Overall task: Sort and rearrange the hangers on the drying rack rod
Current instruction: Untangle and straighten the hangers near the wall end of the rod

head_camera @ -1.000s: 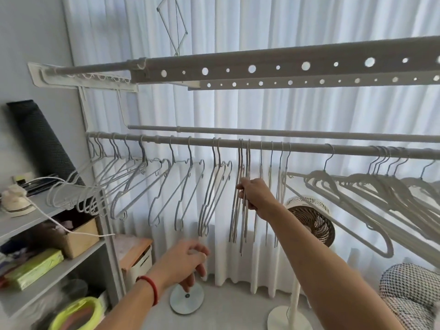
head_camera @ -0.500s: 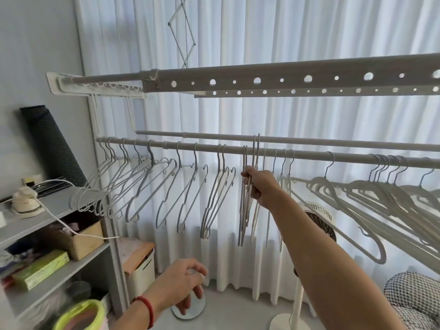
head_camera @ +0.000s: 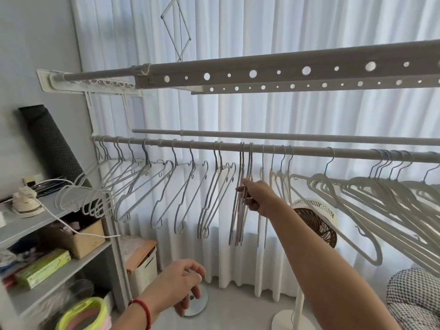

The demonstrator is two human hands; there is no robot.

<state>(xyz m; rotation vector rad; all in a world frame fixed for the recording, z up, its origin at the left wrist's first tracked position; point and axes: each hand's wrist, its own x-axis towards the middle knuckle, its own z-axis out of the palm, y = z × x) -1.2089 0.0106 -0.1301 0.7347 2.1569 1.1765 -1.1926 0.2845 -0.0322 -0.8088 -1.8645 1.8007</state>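
White pleated curtains (head_camera: 297,32) are seen across the whole back; grey wall at left. No legible writing or brand is made out anywhere; the green box's print is too blurred to read.

Far left: grey shelf unit (head_camera: 31,225) loaded with a white corded device (head_camera: 26,202), a cardboard box (head_camera: 87,241), a green box (head_camera: 42,266); a dark rolled mat (head_camera: 51,144) is leaned on the wall. Neon-yellow hoop (head_camera: 82,310) at bottom left.

Drying rack rod (head_camera: 309,151) is run left to right, a thinner rod behind it, a perforated beam (head_camera: 285,70) overhead.

Left section of rod: grey wire hangers (head_camera: 133,186) hung fanned out, angled toward the shelf.

Left hand (head_camera: 181,285), red wrist band, is held low, fingers loosely curled, nothing gripped.

Centre: thin hanger bundle (head_camera: 240,210) hooked on the rod, hanging straight down, pinched at its upper part by the right hand (head_camera: 258,195).

Just right of that: several thin pale hangers edge-on. A white fan (head_camera: 319,220) on a stand is seen behind the forearm.

Right section: thick white plastic hangers (head_camera: 381,198) bunched close, slanting down to the right. Checked fabric (head_camera: 414,296) at bottom right.
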